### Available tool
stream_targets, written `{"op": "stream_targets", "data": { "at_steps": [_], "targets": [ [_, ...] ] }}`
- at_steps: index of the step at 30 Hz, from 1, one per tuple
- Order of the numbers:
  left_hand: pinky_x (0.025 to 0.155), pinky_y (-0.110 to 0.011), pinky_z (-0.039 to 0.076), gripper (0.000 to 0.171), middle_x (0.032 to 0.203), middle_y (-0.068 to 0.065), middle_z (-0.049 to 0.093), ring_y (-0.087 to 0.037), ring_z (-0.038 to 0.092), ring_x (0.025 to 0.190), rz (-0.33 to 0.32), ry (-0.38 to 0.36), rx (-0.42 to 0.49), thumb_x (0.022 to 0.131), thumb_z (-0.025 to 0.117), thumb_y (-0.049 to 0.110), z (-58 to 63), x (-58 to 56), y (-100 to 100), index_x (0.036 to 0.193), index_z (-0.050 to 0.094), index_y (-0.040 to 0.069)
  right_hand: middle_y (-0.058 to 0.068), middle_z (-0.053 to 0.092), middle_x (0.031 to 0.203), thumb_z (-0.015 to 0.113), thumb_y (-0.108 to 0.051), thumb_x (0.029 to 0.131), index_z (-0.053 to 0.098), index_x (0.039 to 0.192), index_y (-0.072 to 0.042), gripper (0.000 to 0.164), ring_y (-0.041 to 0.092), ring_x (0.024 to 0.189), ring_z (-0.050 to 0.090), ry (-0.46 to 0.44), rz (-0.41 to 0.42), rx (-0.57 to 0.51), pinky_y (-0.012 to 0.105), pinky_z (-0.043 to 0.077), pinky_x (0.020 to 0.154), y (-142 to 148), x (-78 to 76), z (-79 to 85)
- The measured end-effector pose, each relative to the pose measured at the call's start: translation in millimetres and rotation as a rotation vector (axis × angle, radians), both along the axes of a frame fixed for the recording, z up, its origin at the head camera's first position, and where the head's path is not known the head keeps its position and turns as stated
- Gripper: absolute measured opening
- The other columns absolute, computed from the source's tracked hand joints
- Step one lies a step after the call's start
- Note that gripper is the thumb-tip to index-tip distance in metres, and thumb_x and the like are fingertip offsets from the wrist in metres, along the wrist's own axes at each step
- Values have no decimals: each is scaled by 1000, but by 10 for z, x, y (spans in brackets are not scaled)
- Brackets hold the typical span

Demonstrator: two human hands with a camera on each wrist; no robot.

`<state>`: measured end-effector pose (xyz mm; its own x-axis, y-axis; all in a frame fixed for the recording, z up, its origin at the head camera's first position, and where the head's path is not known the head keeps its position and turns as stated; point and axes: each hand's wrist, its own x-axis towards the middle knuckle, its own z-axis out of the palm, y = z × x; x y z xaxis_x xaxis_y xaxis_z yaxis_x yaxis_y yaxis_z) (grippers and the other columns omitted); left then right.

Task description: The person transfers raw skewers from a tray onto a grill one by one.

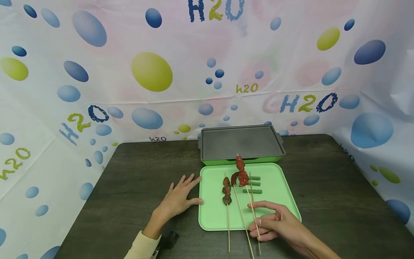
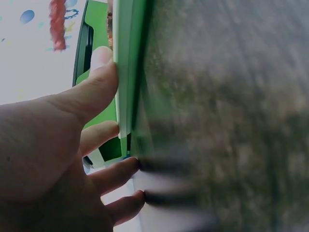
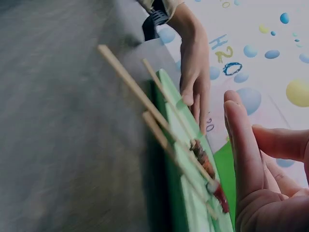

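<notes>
My right hand pinches the stick of a red meat skewer, raised over a light green tray; its red pieces also show in the left wrist view. On the tray lie a brown meatball-like skewer, a skewer with a dark red curled piece, partly hidden by the raised one, and a skewer of green stalks. Their stick ends jut past the tray's near edge. My left hand, fingers spread and nearly straight, touches the tray's left rim.
Behind the tray stands a green grill with a dark flat plate. Both sit on a dark wood table. A white cloth with coloured dots hangs behind and at the sides.
</notes>
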<state>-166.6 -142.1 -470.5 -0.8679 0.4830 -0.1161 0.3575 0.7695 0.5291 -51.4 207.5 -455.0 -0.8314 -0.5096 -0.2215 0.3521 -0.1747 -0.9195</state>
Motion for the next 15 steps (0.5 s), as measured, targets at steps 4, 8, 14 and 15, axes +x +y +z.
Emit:
{"op": "stream_targets", "data": {
  "at_steps": [4, 8, 14, 15],
  "targets": [
    [112, -79, 13, 83, 167, -14, 29, -45, 19, 153, 5, 18, -17, 90, 73, 49, -22, -5, 10, 161, 40, 22, 25, 74, 107, 63, -6, 102, 41, 152, 5, 55, 33, 98, 75, 46, -11, 11, 41, 61, 82, -157, -191, 68],
    [111, -79, 14, 83, 166, -14, 30, -45, 20, 153, 11, 30, -14, 89, 74, 50, -32, -14, 29, 160, 41, 22, 23, 75, 107, 66, -11, 101, 38, 154, 5, 62, 31, 99, 75, 31, -37, 42, 43, 60, 86, -301, -400, 127],
    [111, -80, 14, 83, 165, -14, 31, -45, 20, 153, 16, 22, -3, 88, 74, 51, -57, -22, -1, 159, 43, 23, 21, 74, 109, 67, -13, 101, 36, 156, 4, 65, 29, 99, 75, 23, -66, 70, 43, 59, 88, -504, -690, 167],
    [110, -80, 13, 83, 165, -14, 31, -45, 20, 153, 16, 19, 1, 88, 74, 51, -64, -23, -12, 159, 43, 23, 21, 75, 109, 67, -12, 101, 37, 156, 4, 65, 28, 99, 76, 23, -68, 66, 43, 59, 88, -535, -740, 166]
  ]
}}
